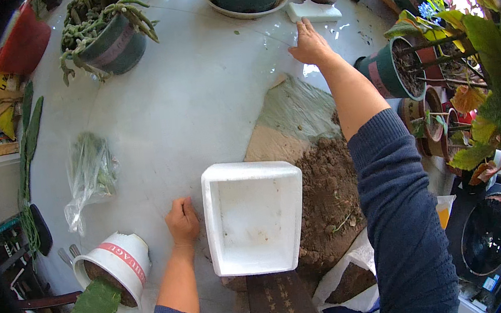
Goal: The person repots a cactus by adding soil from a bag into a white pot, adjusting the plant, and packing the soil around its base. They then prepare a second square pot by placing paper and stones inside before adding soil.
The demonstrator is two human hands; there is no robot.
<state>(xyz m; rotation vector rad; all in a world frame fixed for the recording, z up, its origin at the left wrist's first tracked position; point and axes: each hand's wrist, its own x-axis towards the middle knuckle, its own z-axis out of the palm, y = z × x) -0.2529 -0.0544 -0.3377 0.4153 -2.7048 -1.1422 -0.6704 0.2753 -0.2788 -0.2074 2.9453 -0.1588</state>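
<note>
My right hand (310, 44) reaches out at the top right, fingers extended, its fingertips at the near edge of a white foam piece (314, 12) on the floor; no grip on it shows. My left hand (182, 222) is a loose fist near the floor, left of a white foam box (255, 219). Whether that fist holds anything is hidden. Small dark specks dot the inside of the box. Loose brown soil (330, 185) lies on a sheet (296, 111) to the right of the box, partly under my right arm.
A white pot (123, 264) with a cactus pad (93, 309) lies tipped at lower left. A plastic bag of greenery (93, 167) rests above it. A succulent in a green pot (118, 47) stands upper left. Potted plants line the right side. A dark wooden stool (280, 305) is below the box.
</note>
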